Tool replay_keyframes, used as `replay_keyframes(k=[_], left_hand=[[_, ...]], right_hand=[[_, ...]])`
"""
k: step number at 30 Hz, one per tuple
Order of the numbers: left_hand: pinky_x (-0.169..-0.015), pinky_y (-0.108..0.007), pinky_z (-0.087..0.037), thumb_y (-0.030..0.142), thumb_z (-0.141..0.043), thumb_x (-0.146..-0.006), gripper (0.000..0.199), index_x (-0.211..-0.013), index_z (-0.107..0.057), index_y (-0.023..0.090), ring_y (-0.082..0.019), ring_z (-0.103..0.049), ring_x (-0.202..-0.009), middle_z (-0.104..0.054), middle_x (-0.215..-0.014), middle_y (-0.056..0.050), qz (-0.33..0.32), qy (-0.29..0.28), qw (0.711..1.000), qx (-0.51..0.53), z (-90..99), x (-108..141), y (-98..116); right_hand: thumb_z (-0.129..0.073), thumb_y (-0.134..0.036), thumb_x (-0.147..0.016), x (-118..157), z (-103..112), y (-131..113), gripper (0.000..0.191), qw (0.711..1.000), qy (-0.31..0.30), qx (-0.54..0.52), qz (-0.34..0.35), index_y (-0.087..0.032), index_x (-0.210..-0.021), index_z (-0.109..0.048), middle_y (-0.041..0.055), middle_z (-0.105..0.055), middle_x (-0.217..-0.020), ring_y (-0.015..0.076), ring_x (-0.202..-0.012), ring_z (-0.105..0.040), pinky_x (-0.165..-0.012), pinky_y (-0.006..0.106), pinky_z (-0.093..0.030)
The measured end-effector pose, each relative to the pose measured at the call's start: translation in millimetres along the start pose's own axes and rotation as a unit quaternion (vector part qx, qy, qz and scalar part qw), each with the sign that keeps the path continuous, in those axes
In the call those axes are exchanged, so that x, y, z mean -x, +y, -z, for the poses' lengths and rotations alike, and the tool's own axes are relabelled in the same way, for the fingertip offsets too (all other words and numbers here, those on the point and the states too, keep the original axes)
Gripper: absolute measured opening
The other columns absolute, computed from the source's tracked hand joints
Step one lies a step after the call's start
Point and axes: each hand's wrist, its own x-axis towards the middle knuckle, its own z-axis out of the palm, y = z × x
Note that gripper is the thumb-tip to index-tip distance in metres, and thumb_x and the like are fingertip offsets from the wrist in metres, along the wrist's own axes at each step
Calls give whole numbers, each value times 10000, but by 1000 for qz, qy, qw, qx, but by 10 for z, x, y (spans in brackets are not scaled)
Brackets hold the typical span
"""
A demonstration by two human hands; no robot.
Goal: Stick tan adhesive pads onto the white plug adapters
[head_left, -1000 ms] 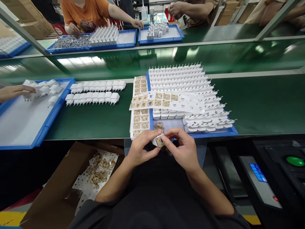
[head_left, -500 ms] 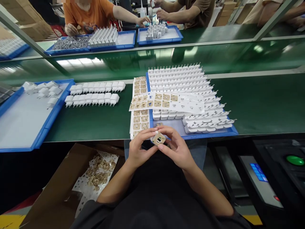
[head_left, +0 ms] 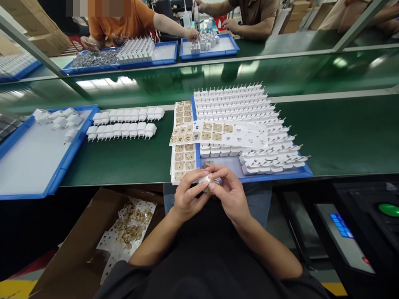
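Both my hands meet just in front of the table edge, around a small white plug charger (head_left: 204,179). My left hand (head_left: 188,195) is closed on the charger, its thumb and fingers at the left side. At the charger's face, my right hand (head_left: 232,195) pinches a tan adhesive sticker (head_left: 212,187), which stands partly away from the white surface. My fingers hide much of both. Right behind my hands, another tan piece (head_left: 208,164) lies in the blue tray (head_left: 255,177), which holds rows of white chargers (head_left: 230,104) with their pins up.
A sticker sheet (head_left: 215,131) lies across the chargers, more sheets (head_left: 183,160) beside the tray. Two charger rows (head_left: 121,130) stand on the green table, left of them another blue tray (head_left: 31,166). Below is a cardboard box (head_left: 71,245) of scraps. Co-workers sit opposite.
The charger has turned in my hands. The tan sticker lay flat on its face before; now it is lifted partly off, and white shows. Across the table, a co-worker's hand moved down to the chargers.
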Motion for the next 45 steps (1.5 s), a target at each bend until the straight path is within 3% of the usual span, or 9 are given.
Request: replay_keyframes(k=[8, 14, 21, 24, 29, 33, 37, 41, 45], left_hand=[[-976, -467, -586, 73, -730, -832, 577, -1318, -506, 288, -223, -667, -1154, -654, -1236, -69, -10, 0, 1000, 16, 9, 15, -31], [-953, -424, -594, 95, -759, -816, 571, -1313, -531, 262, -223, -671, -1149, -658, -1236, -95, 45, -1, 996, 73, 25, 54, -41], [-935, -409, -597, 174, -753, -832, 481, -1270, -570, 252, -236, -690, -1108, -694, -1179, -105, 99, -40, 992, 69, 76, 88, -6], [-928, -407, -602, 240, -740, -851, 429, -1253, -588, 231, -257, -682, -1128, -694, -1188, -125, 177, -41, 978, 103, 94, 152, -22], [-852, -326, -615, 290, -715, -859, 403, -1240, -612, 207, -239, -701, -1067, -702, -1188, -116, 272, -17, 960, 71, 221, 218, -115], [-824, -312, -579, 297, -650, -881, 333, -1198, -665, 196, -199, -702, -912, -728, -1094, -76, 281, 5, 955, -98, 496, 83, -422], [-769, -314, -531, 348, -639, -871, 358, -1177, -699, 172, -207, -664, -845, -691, -1047, -94, 270, -4, 916, -296, 772, -241, -1033], [-855, -387, -485, 351, -556, -898, 431, -1231, -672, 104, -294, -638, -976, -660, -1104, -167, 282, -127, 843, -439, 794, -601, -1686], [-929, -478, -418, 350, -500, -901, 397, -1076, -715, 66, -390, -557, -1116, -658, -1066, -223, 282, -209, 798, -490, 679, -802, -2053]], right_hand=[[-656, -237, -894, 3, 24, 31, 48, 999, 1, -47, -6, -264, -887, -695, 30, -661, -1088, 194, -1102, -638, -931, 350, -536], [-669, -300, -899, -41, 192, -92, 157, 994, -98, 19, -41, -268, -1050, -698, 65, -647, -1193, 240, -1206, -604, -983, 403, -529], [-636, -233, -917, -126, 244, -190, 80, 941, -61, 291, 164, -274, -930, -704, 59, -709, -1077, 246, -1064, -638, -963, 455, -508], [-644, -244, -905, -79, 251, -173, 52, 923, -96, 291, 232, -275, -901, -686, 54, -707, -950, 240, -925, -651, -844, 433, -538], [-569, -284, -972, -101, 360, -7, 84, 955, 40, 259, 140, -250, -961, -645, 40, -657, -870, 199, -800, -627, -726, 353, -523], [-535, -287, -986, -255, 454, 244, 202, 887, 11, 443, 130, -233, -1100, -692, 90, -693, -1046, 261, -976, -643, -864, 420, -500], [-476, -290, -1007, -312, 491, 409, 262, 858, 38, 493, 138, -205, -1088, -709, 88, -649, -937, 244, -853, -634, -779, 392, -502], [-497, -290, -1003, -304, 510, 421, 240, 864, 36, 482, 141, -192, -1099, -693, 83, -630, -946, 214, -799, -630, -728, 356, -507], [-497, -251, -1004, -268, 520, 376, 201, 865, 14, 482, 141, -198, -1061, -682, 68, -665, -921, 199, -786, -638, -725, 340, -510]])
